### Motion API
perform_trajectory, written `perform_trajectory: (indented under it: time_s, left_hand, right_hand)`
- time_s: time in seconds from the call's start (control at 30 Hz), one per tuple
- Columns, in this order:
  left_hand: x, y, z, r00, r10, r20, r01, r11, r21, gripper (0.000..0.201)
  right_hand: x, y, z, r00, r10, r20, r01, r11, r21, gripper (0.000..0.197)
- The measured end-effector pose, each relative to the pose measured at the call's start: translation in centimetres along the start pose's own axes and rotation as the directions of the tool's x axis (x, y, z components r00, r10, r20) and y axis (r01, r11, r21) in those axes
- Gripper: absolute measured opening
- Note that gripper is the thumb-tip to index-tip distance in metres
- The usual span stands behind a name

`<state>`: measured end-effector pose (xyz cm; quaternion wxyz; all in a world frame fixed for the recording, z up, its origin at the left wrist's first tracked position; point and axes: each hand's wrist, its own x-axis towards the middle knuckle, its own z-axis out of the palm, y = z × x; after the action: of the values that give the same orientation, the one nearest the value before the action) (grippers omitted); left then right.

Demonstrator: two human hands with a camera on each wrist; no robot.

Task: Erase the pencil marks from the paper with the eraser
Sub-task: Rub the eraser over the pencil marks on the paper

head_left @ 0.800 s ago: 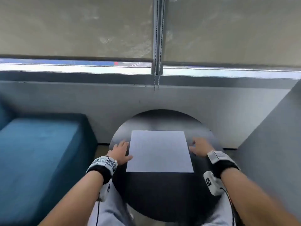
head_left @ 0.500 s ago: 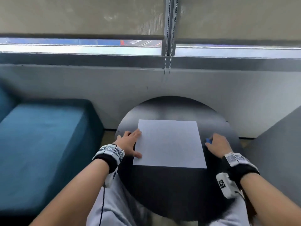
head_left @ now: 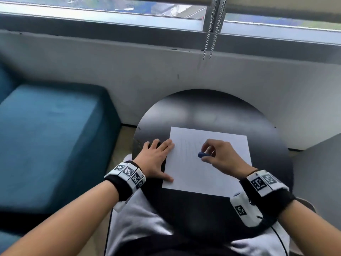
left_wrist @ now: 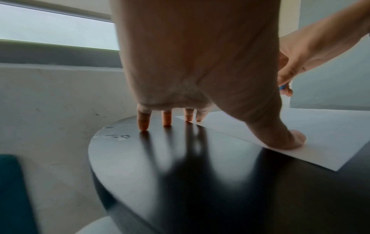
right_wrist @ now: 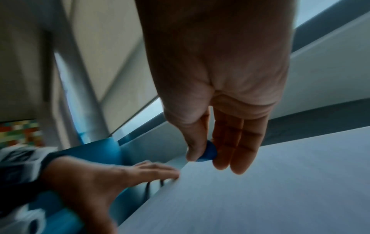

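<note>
Now my right hand pinches the blue eraser just above the paper on the round table; my left hand, fingers spread flat, pins its edge. Next I lower and rub the faint pencil marks.

Left hand flat, palm down, fingers spread and straight; thumb and two fingertips press down, the other fingertips beside them. Left forearm comes in from lower left. Right hand raised, thumb and curled fingers pinching a small object; wrist bent. Both wrists wear black bands with marker tags.
</note>
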<state>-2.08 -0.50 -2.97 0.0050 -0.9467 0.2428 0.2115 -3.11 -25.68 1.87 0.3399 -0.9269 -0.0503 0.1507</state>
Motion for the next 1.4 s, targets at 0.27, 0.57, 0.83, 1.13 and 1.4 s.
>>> perform_trajectory:
  time_s: [0.27,0.57,0.83,1.13,1.4]
  left_hand:
    - [-1.5,0.9,1.1,1.000,0.016,-0.012,-0.015,0.999,0.032,0.129]
    - [-1.0,0.9,0.5,1.000,0.008,0.023,-0.010,0.995,0.098,0.142]
    - [-0.7,0.9,0.3,0.999,0.001,0.035,-0.004,0.994,0.105,0.141]
    - [-0.8,1.0,0.1,0.999,-0.005,0.039,0.001,0.993,0.120,0.145]
    - [-0.9,1.1,-0.2,0.998,-0.010,0.056,0.004,0.994,0.106,0.145]
  right_hand:
    - [3.0,-2.1,4.2,0.993,-0.108,0.052,0.111,0.992,-0.060,0.006]
    - [7.4,-3.0,4.8,0.994,-0.061,0.088,0.078,0.974,-0.212,0.014]
    - [6.8,-3.4,4.8,0.952,-0.154,0.266,0.219,0.947,-0.235,0.014]
    - [6.8,-3.4,5.1,0.955,-0.164,0.247,0.225,0.944,-0.243,0.013]
    - [7.4,-3.5,4.7,0.966,-0.157,0.206,0.205,0.949,-0.241,0.010]
